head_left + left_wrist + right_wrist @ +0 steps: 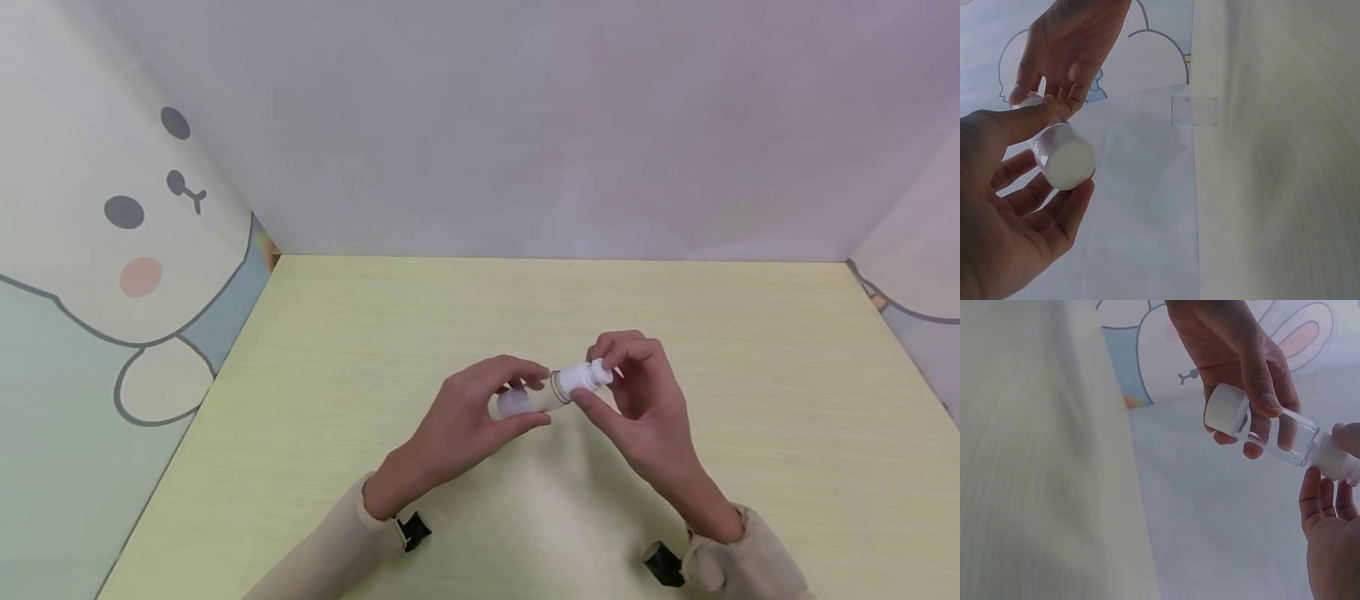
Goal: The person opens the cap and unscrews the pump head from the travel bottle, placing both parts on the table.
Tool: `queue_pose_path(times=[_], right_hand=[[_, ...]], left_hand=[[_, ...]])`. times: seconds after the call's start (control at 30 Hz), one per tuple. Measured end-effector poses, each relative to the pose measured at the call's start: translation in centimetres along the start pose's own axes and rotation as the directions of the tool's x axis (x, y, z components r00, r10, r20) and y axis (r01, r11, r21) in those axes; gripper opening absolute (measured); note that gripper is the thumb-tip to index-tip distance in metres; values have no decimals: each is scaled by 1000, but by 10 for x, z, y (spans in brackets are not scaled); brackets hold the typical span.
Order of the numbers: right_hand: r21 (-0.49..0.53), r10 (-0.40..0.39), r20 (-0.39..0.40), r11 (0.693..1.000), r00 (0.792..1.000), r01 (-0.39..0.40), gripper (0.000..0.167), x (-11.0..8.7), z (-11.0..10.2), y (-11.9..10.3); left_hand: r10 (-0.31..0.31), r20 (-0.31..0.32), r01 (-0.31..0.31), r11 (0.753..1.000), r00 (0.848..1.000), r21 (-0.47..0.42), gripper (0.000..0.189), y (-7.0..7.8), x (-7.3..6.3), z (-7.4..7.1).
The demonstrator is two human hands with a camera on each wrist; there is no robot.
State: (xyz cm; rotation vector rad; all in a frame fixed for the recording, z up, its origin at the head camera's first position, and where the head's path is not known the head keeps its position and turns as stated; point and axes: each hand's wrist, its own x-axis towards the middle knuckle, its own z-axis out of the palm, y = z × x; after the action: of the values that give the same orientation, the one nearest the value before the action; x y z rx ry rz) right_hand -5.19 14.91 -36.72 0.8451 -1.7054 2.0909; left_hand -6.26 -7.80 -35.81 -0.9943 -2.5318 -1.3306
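Note:
Both hands hold a small clear bottle (545, 398) with a white bottom and a white pump top (576, 379). It lies tilted in the air above the table, its top toward the right. My left hand (465, 417) grips the clear body near the white bottom (1071, 164), thumb on one side and fingers on the other. With thumb and fingers, my right hand (648, 421) pinches the white collar (1330, 456) of the top. Through the clear wall (1302, 439), fingers of the left hand show in the right wrist view.
The pale wooden table (360, 333) lies below the hands. A plain light wall (525, 125) stands behind it, and panels with cartoon figures (150, 250) flank it. Each wrist carries a small black device (415, 531) at the cuff.

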Motion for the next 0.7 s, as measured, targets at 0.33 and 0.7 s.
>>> queue_pose_path(times=[0.33, 0.7], right_hand=[[31, -48, 72, 998, 996, 46, 41, 1, -2, 0], [-29, -31, -11, 999, 999, 31, 48, 1, -1, 2]], left_hand=[[-29, 13, 29, 999, 1000, -20, 43, -2, 1, 0], [-60, 20, 61, 998, 998, -20, 43, -1, 1, 1]])
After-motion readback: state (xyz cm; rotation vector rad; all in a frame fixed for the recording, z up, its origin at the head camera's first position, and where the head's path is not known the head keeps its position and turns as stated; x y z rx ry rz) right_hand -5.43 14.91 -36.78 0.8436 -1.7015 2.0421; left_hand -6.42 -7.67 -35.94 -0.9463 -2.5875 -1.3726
